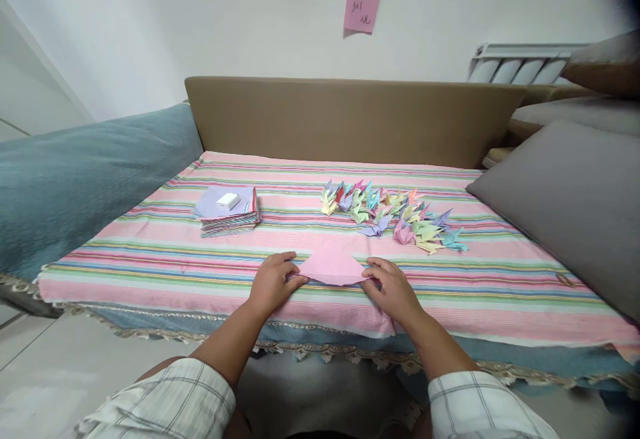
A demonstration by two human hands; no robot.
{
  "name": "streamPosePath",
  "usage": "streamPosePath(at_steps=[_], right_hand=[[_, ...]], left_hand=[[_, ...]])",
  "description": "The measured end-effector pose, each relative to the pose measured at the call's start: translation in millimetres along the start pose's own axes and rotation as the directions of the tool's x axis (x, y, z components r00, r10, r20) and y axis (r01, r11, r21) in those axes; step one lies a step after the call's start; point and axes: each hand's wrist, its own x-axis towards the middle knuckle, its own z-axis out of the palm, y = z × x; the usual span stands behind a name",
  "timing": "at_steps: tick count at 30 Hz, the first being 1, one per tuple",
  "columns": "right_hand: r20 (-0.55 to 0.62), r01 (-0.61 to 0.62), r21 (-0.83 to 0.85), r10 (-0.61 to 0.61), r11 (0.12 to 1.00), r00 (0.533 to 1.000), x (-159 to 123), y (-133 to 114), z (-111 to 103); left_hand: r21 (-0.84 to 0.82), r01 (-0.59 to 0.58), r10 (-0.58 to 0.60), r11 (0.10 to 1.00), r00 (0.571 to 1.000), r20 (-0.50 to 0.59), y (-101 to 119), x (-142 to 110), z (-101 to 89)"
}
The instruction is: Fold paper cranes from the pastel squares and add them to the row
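A pink sheet of origami paper, folded into a triangle, lies on the striped cloth with its long edge toward me. My left hand pinches its left corner between thumb and fingers. At the opposite corner, my right hand grips the paper the same way. Behind the sheet, a cluster of folded paper cranes in many colours spreads toward the right. Back on the left sits a stack of coloured paper, topped by a small white box-shaped object.
The striped cloth covers a sofa seat with a brown backrest. A blue-covered armrest bounds the left side. Grey cushions fill the right, near a small brown item. A pink note hangs on the wall.
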Motion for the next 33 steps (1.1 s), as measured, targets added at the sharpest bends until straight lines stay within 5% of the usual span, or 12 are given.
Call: streamPosePath(at_steps=[6,22,26,30,33], right_hand=[[0.022,-0.073,0.04,0.072,0.997,0.997,3.3,-1.9,-2.9],[-0.161,-0.108,-0.057,0.098,0.992,0.982,6.5,4.2,12.2],[-0.149,-0.111,-0.081,0.098,0.991,0.984,5.9,3.1,13.4],[-0.165,-0.067,-0.105,0.049,0.992,0.985,5.2,2.3,14.0],[-0.164,-0.046,-0.121,0.026,0.992,0.986,4.8,1.7,13.8]], left_hand=[[-0.014,0.079,-0.079,0.997,0.997,-0.011,5.0,3.3,-2.0],[0.133,0.056,-0.04,0.99,0.992,-0.121,8.8,3.3,8.6],[0.214,-0.052,0.08,0.975,0.989,-0.122,21.1,-1.0,7.3],[0.186,-0.325,0.329,0.927,0.944,0.012,42.4,-8.2,10.1],[0.151,-0.419,0.407,0.895,0.907,0.104,51.9,-12.4,16.1]])
